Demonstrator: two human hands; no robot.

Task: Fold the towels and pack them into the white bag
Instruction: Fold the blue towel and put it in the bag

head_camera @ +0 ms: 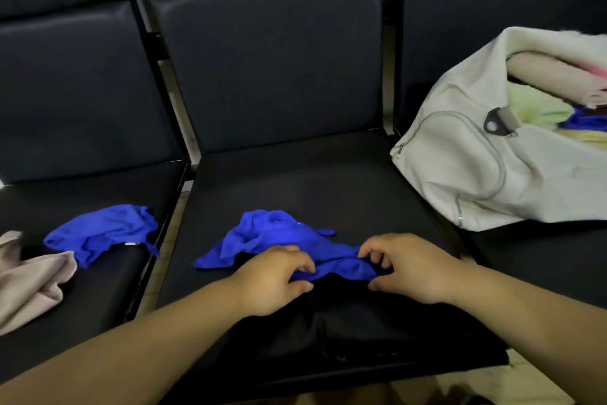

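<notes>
Blue towel (279, 237) crumpled on the middle seat (328, 181), both hands pinching its near edge.

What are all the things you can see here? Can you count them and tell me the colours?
middle blue towel: 1, blue, crumpled near the front of the middle seat
left blue towel: 1, blue, crumpled on the left seat
beige towel: 1, beige, left seat, at the picture's left edge
white bag: 1, white, open on the right seat
towels in the bag: several, pinkish, pale green, blue, pale yellow; exact count unclear
seats: 3, dark, in a row
left hand: 1, pinches the middle blue towel's near edge
right hand: 1, pinches the same edge
</notes>
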